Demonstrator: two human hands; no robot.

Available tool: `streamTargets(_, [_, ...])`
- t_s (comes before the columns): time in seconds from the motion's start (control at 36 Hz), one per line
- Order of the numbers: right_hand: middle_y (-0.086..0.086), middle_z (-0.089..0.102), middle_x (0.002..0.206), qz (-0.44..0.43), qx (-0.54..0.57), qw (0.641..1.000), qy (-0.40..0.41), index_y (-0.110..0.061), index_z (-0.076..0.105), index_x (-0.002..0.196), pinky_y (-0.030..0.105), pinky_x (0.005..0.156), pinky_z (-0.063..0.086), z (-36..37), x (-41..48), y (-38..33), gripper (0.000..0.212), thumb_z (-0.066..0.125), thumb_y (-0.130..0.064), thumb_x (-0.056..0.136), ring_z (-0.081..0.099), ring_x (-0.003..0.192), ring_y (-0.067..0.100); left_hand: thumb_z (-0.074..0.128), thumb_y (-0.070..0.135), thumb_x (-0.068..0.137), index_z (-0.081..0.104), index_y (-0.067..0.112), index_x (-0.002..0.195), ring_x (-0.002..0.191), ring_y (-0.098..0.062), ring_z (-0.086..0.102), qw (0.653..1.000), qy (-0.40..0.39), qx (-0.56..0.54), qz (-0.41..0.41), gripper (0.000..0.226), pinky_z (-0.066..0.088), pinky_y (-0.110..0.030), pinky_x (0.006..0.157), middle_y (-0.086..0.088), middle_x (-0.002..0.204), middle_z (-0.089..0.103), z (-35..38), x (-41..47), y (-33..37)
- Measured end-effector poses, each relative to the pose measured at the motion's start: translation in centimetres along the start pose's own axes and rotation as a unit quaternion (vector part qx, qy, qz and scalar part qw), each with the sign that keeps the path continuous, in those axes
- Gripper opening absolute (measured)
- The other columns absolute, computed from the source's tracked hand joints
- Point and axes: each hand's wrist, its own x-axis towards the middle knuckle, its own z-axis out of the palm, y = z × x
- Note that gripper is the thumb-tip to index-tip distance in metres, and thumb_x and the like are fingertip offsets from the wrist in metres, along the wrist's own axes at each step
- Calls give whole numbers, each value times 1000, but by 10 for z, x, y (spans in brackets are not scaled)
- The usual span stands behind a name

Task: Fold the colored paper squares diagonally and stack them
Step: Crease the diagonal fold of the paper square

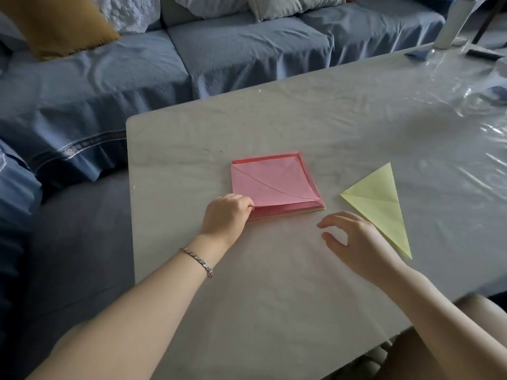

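Lying well inside the table (247,311) edges, the pink pile (277,185) has room around. Left hand (226,215) pinches its corner; right hand (356,242) hangs loose by the yellow triangle (378,204).

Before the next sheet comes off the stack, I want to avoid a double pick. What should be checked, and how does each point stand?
1. Left hand pinches top pink sheet at its near corner: ok.
2. Only one sheet pinched: cannot tell.
3. Right hand free, holding nothing: ok.
4. Paper stack lying flat on table: ok.
5. Yellow folded triangle apart from stack: ok.
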Motion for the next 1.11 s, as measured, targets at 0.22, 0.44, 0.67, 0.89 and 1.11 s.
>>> streamTargets(0.22, [-2, 60, 112, -19, 18, 998, 61, -18, 67, 104, 23, 87, 38, 7, 3, -1, 25, 67, -8, 81, 57, 106, 21, 64, 16, 85, 74, 13, 89, 94, -17, 61, 995, 6, -63, -77, 11, 39, -25, 73, 1, 95, 71, -12, -13, -4])
streamTargets(0.44, [3, 39, 139, -99, 22, 989, 106, -23, 37, 135, 32, 101, 30, 17, 3, 0, 80, 80, -12, 69, 35, 126, 18, 66, 22, 68, 70, 24, 75, 79, -4, 59, 981, 4, -191, -28, 9, 44, -22, 67, 13, 90, 66, -31, -55, -14])
streamTargets(0.67, [-7, 61, 117, -207, 74, 974, 48, -25, 69, 95, 41, 96, 39, 46, -7, 0, 28, 74, -13, 70, 46, 118, 15, 72, 7, 68, 68, 29, 80, 96, 3, 59, 959, -52, -262, -93, 25, 39, -2, 84, 10, 111, 62, -29, -100, -28])
streamTargets(0.89, [-12, 69, 95, -234, 68, 970, -26, -22, 73, 85, 20, 93, 39, 60, -24, -2, 23, 56, -36, 82, 54, 107, 7, 66, 30, 59, 43, 21, 130, 105, -15, 56, 775, -104, -475, -403, 75, 47, -24, 72, 0, 126, 43, -48, -64, -21])
streamTargets(1.11, [-13, 67, 96, -206, 78, 972, -84, -21, 65, 94, 22, 85, 45, 54, -34, -14, 40, 34, -47, 96, 60, 94, 4, 69, 8, 80, 66, 12, 92, 86, -15, 60, 887, -113, -325, -307, 13, 46, -26, 79, -1, 88, 65, -31, -42, -4])
